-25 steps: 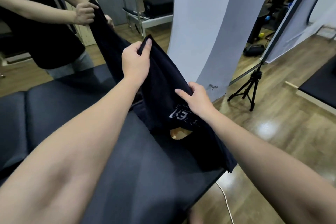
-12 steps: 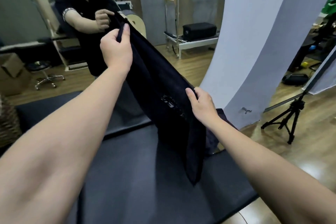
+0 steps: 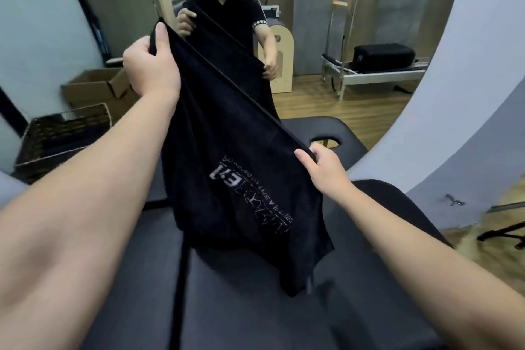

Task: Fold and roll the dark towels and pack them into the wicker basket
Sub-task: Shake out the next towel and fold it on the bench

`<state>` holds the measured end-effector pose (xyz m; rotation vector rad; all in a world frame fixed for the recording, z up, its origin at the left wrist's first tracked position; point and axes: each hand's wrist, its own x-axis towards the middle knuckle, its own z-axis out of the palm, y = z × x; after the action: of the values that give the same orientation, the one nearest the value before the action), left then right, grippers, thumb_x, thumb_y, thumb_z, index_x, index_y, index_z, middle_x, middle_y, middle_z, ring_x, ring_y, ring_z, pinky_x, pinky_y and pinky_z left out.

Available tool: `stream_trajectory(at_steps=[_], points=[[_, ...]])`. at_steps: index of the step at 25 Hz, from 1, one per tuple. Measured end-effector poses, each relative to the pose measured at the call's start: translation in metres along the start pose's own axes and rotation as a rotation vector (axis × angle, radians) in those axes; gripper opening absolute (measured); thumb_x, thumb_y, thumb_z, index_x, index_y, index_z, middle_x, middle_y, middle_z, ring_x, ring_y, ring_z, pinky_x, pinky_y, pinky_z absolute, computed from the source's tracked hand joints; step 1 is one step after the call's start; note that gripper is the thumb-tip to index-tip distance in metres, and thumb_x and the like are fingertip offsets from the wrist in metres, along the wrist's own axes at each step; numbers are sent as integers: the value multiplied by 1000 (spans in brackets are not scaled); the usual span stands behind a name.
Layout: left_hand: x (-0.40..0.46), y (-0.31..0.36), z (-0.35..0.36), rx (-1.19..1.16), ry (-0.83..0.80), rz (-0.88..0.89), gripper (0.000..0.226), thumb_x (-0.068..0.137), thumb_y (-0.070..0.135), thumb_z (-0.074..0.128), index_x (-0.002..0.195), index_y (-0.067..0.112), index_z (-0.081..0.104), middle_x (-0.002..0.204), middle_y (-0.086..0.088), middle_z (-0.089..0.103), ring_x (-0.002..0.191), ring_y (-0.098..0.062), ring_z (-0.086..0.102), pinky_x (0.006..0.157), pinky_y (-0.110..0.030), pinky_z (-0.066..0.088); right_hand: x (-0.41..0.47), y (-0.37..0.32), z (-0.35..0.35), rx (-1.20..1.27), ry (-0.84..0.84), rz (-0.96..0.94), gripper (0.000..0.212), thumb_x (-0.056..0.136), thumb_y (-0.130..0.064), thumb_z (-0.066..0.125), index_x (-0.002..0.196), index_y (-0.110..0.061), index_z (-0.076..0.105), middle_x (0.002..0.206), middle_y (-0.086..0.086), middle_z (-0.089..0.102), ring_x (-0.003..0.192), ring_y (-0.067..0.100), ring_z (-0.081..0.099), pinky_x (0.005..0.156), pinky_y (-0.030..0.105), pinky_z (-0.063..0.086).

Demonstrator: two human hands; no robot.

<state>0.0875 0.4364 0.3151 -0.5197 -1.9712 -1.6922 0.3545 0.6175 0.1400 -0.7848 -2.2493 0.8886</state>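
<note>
A dark towel (image 3: 227, 156) with pale lettering is stretched in the air above a black padded table (image 3: 255, 307). My left hand (image 3: 152, 65) grips its upper near corner, held high. My right hand (image 3: 321, 167) pinches the lower near corner, closer to the table. A person (image 3: 227, 17) in a black shirt and white headset stands across the table and holds the towel's far end in both hands. The wicker basket (image 3: 65, 133) sits at the left beyond the table, with dark cloth inside.
An open cardboard box (image 3: 96, 88) stands behind the basket. A white backdrop sheet (image 3: 454, 94) curves down on the right. Exercise equipment (image 3: 383, 65) sits on the wooden floor at the back. A black tripod leg (image 3: 502, 233) shows at the right edge.
The view has swung left and up, bringing the other person and the basket into sight. My hands have drawn apart and the towel now hangs spread wider between us.
</note>
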Motion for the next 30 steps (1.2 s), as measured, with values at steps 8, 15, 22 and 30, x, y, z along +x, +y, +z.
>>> stream_trajectory(at_steps=[8,15,22,30], points=[[8,22,-79,106,110,37,60,93,60,48,63,18,17,59,-1,18,54,-14,17,52,-33,14,-14,-22,-5,-344,-145,-202,74,79,-85,38,76,-13,56,68,-1,57,65,20,56,57,37,42],[-20,68,-109,109,200,-14,59,93,61,47,65,20,16,62,-1,17,55,-14,16,51,-33,13,-13,-21,-70,133,103,-46,49,93,-47,65,68,-15,39,63,-3,42,59,15,38,55,33,30],[-48,103,-134,166,291,-62,57,97,58,46,64,19,19,62,0,18,52,-15,17,45,-28,17,-4,-30,-163,-381,26,-373,53,86,-68,58,64,-24,39,65,-1,54,66,28,54,58,38,39],[-68,129,-135,169,337,-76,58,98,57,44,63,16,22,61,-4,21,54,-16,20,44,-27,20,15,-50,-202,-440,174,-297,54,94,-69,45,74,-19,48,73,0,57,77,33,61,60,37,40]])
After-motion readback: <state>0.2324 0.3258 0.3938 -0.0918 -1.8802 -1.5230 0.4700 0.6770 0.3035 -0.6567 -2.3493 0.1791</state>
